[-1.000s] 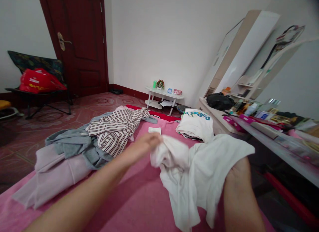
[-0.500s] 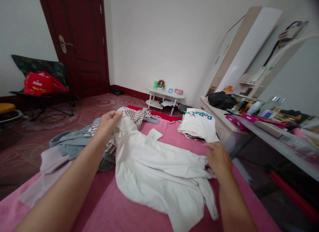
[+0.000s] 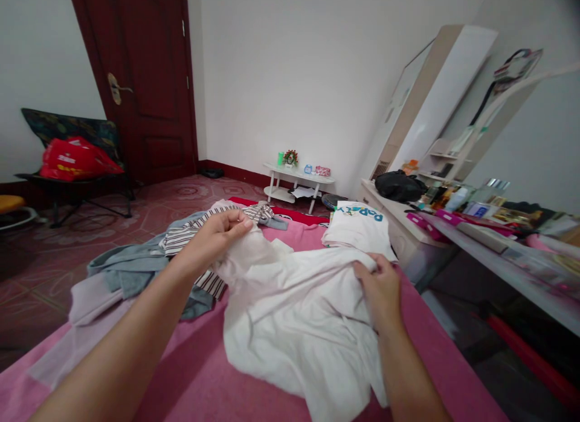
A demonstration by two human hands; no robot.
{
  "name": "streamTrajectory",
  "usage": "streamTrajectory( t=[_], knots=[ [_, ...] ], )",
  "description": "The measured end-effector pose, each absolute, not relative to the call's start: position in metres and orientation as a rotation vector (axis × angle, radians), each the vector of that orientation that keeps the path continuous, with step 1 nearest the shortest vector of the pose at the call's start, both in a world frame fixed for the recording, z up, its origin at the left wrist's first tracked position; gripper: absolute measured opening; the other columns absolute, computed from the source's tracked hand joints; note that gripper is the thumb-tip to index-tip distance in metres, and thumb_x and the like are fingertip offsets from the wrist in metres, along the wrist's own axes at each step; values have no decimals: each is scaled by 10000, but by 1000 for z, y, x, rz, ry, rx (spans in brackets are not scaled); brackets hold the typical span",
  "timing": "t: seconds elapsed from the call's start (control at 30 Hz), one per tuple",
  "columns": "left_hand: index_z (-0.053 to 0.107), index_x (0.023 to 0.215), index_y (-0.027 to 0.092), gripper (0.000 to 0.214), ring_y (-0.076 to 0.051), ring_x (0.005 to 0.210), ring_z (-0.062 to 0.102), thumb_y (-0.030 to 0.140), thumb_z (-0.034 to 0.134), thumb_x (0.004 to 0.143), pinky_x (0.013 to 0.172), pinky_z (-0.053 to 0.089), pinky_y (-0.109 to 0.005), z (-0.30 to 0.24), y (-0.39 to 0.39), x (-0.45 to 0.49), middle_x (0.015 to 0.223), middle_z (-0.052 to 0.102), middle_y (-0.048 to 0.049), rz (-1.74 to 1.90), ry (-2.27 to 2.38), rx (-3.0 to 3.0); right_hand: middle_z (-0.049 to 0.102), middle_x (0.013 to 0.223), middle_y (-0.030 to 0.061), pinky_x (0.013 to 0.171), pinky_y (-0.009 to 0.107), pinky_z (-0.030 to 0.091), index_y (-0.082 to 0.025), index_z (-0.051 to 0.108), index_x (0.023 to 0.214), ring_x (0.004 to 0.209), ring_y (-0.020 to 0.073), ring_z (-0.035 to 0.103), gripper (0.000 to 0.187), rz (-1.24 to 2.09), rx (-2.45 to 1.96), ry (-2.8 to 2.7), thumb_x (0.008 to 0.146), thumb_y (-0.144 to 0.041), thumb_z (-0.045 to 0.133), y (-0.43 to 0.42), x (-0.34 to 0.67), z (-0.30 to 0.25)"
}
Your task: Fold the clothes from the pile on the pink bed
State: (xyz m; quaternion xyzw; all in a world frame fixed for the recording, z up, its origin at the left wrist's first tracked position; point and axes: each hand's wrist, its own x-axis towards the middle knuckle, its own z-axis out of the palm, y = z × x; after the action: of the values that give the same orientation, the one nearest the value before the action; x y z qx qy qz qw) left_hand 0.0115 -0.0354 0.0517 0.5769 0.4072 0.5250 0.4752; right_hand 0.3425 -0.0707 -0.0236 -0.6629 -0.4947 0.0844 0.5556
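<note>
A crumpled white long garment, most likely a shirt (image 3: 299, 325), spreads between my hands over the pink bedcover (image 3: 194, 361). My left hand (image 3: 222, 231) pinches its upper left part, lifted slightly off the bed. At the upper right, my right hand (image 3: 378, 283) is closed on another part of the cloth. The fabric hangs in folds between them, its lower end lying toward me. Just behind my right hand sits a stack of folded clothes (image 3: 360, 225), a white printed shirt on top. Left of the white shirt lie a striped garment (image 3: 211, 283) and grey-blue clothing (image 3: 131, 262).
A dressing table (image 3: 408, 219) with a black bag (image 3: 399, 185) and several bottles stands on the right. A low white table (image 3: 299, 172) is by the far wall. On the left, a folding chair (image 3: 67, 121) holds a red bag (image 3: 79, 159).
My right hand has moved left and taken hold of the white shirt, raising its right side. My left hand has shifted right with its part of the cloth.
</note>
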Motion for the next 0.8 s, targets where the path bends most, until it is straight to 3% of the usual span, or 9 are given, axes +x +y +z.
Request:
streamTrajectory(
  t=[0.13, 0.23, 0.3, 0.37, 0.47, 0.53, 0.6, 0.7, 0.8],
  knots=[
    [624, 717, 176, 230, -100, 465, 440, 385, 720, 703, 422, 308, -187, 70, -71, 1, 574, 541, 11, 844, 812, 1592, 535, 563, -56, 371, 187, 293, -199, 610, 896, 400, 75, 394, 377, 551, -1420, -1099, 622, -417, 752, -111, 360, 29],
    [655, 679, 165, 208, -121, 500, 465, 353, 745, 677, 451, 343, -206, 91, -87, -7, 592, 570, -14, 504, 708, 1683, 598, 641, -4, 361, 187, 321, -193, 639, 883, 440, 91, 461, 430, 881, -1430, -1250, 544, -385, 821, -136, 372, 51],
    [646, 669, 160, 220, -129, 499, 474, 352, 751, 661, 453, 360, -215, 106, -72, -6, 588, 568, -19, 557, 750, 1664, 598, 637, 8, 355, 192, 341, -186, 648, 854, 441, 97, 472, 426, 895, -1436, -1221, 520, -370, 837, -135, 379, 57],
    [625, 713, 162, 226, -137, 510, 494, 364, 722, 683, 474, 397, -231, 117, -34, 0, 613, 567, -18, 895, 896, 1603, 572, 616, -9, 354, 192, 364, -190, 638, 837, 418, 84, 453, 399, 773, -1400, -1072, 535, -377, 820, -118, 383, 58],
    [607, 865, 155, 143, -163, 669, 564, 255, 620, 763, 651, 483, -285, 113, 37, 14, 772, 591, -37, 1601, 1233, 1619, 647, 981, 49, 506, 234, 511, -227, 598, 1026, 620, 130, 607, 540, 464, -1326, -880, 538, -358, 789, -84, 382, 48],
    [592, 981, 149, 214, -198, 865, 585, 196, 586, 772, 840, 475, -349, 94, 65, 21, 963, 601, -75, 1769, 1432, 1798, 516, 1328, 96, 678, 292, 557, -251, 527, 1191, 886, 194, 655, 690, 338, -1350, -925, 553, -356, 768, -73, 379, 33],
    [582, 1032, 148, 246, -231, 1010, 560, 198, 560, 792, 954, 427, -397, 63, 65, 27, 1073, 589, -101, 1673, 1408, 2097, 488, 1376, 121, 779, 349, 550, -232, 536, 1203, 1013, 247, 638, 658, 388, -1422, -1098, 594, -383, 733, -77, 375, 15],
    [582, 1078, 172, 265, -242, 1135, 518, 188, 529, 819, 1029, 386, -411, 7, 20, 32, 1161, 585, -103, 1224, 1008, 2499, 637, 1187, 129, 929, 441, 484, -202, 643, 1065, 1086, 295, 607, 464, 540, -1559, -1400, 646, -399, 674, -107, 373, -16],
    [463, 1311, 220, 564, -264, 1290, 408, 124, 571, 765, 1076, 354, -418, -42, -38, 33, 1398, 437, -119, 776, 736, 2668, 589, 1281, 135, 1064, 453, 363, -192, 626, 1180, 1219, 308, 514, 601, 565, -1699, -1660, 601, -336, 695, -142, 377, -46]
  ],
)
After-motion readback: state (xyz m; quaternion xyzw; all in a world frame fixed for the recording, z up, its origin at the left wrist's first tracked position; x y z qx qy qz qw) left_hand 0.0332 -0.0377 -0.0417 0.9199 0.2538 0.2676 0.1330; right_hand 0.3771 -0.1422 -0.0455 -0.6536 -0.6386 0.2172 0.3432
